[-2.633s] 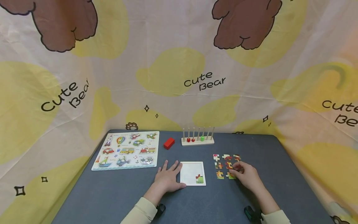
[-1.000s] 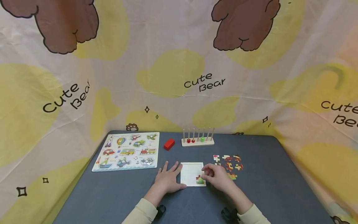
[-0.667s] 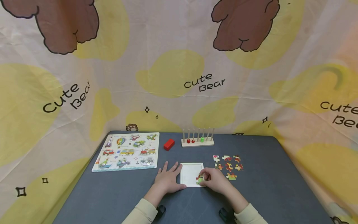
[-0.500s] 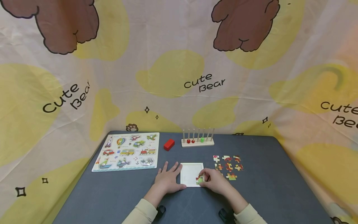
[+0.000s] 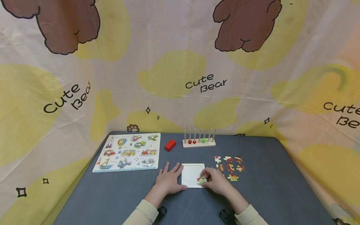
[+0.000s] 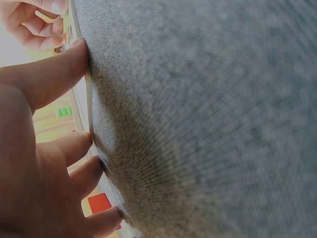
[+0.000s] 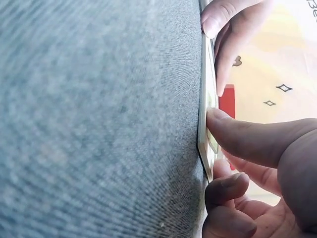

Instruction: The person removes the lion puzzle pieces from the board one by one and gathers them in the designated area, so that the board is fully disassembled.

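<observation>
My left hand (image 5: 167, 182) lies with spread fingers at the left side of a small white puzzle tray (image 5: 189, 175), the thumb at its lower left corner. In the left wrist view the thumb and fingers of the left hand (image 6: 44, 129) touch along the tray's edge. My right hand (image 5: 216, 180) bends over the tray's lower right corner, thumb and index finger pinching at a green and red puzzle piece (image 5: 201, 181) lying there. Those fingers partly cover the piece. In the right wrist view the right hand's thumb (image 7: 237, 139) presses on the tray's corner area.
Several loose puzzle pieces (image 5: 230, 168) lie in rows right of the tray, one partly behind the right hand. A vehicle picture board (image 5: 127, 153) lies at the far left. At the back are a red block (image 5: 170, 145) and a peg stand (image 5: 198, 143) with red and green beads.
My right hand has come left from the loose pieces to the tray's lower right corner. Over the last half second it hardly moves. The left hand stays at the tray.
</observation>
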Demonstrator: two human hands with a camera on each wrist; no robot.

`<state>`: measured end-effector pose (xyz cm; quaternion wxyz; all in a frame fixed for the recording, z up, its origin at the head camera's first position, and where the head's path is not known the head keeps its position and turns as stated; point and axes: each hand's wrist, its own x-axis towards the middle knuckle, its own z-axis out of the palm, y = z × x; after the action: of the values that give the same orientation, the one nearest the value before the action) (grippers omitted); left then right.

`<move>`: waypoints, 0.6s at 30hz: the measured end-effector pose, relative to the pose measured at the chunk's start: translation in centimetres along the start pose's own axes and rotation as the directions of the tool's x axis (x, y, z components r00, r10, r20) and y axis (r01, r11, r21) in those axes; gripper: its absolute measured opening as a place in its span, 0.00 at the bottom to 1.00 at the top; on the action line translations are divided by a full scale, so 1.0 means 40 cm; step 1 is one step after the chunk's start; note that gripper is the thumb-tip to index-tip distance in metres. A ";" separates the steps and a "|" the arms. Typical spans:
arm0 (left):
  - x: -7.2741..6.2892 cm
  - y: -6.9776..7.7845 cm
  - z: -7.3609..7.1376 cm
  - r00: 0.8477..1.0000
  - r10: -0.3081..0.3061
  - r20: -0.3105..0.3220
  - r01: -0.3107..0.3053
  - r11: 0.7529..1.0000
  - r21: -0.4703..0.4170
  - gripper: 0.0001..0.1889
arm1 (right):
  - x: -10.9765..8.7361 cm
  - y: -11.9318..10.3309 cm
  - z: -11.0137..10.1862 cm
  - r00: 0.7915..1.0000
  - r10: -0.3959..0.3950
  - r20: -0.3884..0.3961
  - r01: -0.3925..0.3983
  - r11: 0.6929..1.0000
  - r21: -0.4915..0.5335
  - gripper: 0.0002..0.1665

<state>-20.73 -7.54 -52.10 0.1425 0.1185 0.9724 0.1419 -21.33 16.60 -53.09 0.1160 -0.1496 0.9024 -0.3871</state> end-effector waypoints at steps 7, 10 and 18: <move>-0.003 0.002 -0.003 1.000 -0.001 0.000 0.001 1.000 -0.003 0.48 | -0.005 -0.011 -0.001 0.998 0.016 -0.065 -0.015 1.000 0.005 0.16; -0.001 0.001 -0.001 1.000 -0.004 0.002 0.004 1.000 -0.005 0.48 | -0.006 -0.016 -0.002 0.997 0.007 -0.077 -0.006 1.000 0.013 0.16; 0.003 -0.004 0.005 1.000 -0.003 0.001 0.003 1.000 -0.006 0.48 | -0.012 -0.013 0.000 0.997 0.002 -0.081 0.003 0.998 0.057 0.06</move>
<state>-20.80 -7.64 -52.35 0.1435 0.1168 0.9721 0.1443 -20.79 16.41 -52.67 0.0835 -0.1308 0.8948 -0.4185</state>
